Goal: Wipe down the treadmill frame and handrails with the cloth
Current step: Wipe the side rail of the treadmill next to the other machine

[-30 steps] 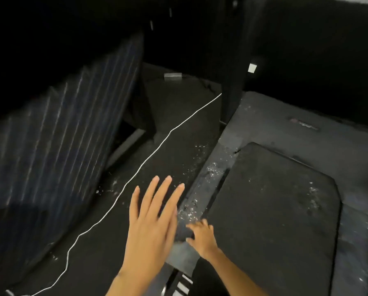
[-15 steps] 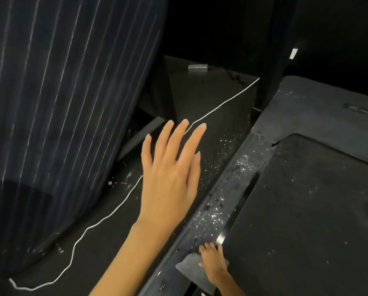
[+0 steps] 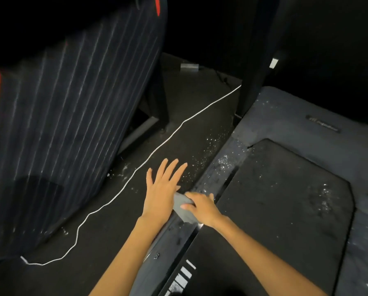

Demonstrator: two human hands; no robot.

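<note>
Now your right hand [image 3: 202,208] presses the grey cloth [image 3: 184,210] on the treadmill's left side rail [image 3: 219,174], fingers curled over it; left hand [image 3: 162,190] spread. Specks remain ahead, handrails unseen.

Pretty dark room here. Dark speckled floor [image 3: 178,116] runs up the middle, a thin white cord [image 3: 157,148] snaking across it. Big navy pinstriped cushion [image 3: 72,116] with red trim fills the left, and the top's just black.
</note>
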